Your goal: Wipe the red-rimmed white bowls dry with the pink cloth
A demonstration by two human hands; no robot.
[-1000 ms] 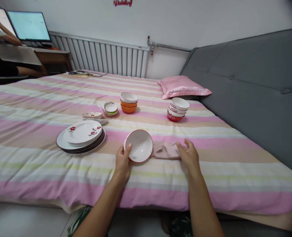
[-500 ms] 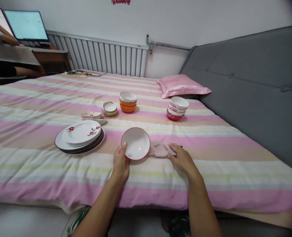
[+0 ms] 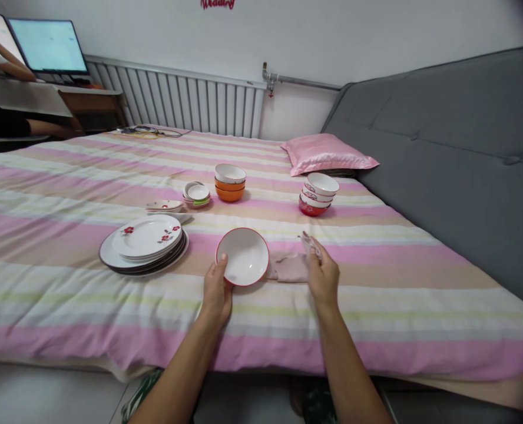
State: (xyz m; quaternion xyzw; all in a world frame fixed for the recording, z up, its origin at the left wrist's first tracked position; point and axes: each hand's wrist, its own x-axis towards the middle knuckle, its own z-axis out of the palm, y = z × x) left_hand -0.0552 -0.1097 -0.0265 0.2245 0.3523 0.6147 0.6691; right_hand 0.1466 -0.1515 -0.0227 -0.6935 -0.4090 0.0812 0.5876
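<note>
My left hand (image 3: 217, 288) grips a white bowl (image 3: 245, 257) with a red rim, thumb over its edge, the inside tilted toward me. To the right, my right hand (image 3: 324, 272) is closed on one end of a pale pink cloth (image 3: 292, 268). That end is lifted and bunched between thumb and fingers, while the other part lies flat on the striped bedding (image 3: 376, 341) beside the bowl.
Left of the bowl is a stack of plates (image 3: 146, 235), with small dishes (image 3: 197, 193) behind. Orange bowls (image 3: 229, 193) and red-and-white bowls (image 3: 317, 203) stand farther back. A pink pillow (image 3: 330, 152) lies by the grey headboard (image 3: 447, 112). A person (image 3: 9, 65) sits at a desk far left.
My right hand has turned and taken hold of the cloth's right end, raising it off the bed. The left hand and the bowl have stayed in place.
</note>
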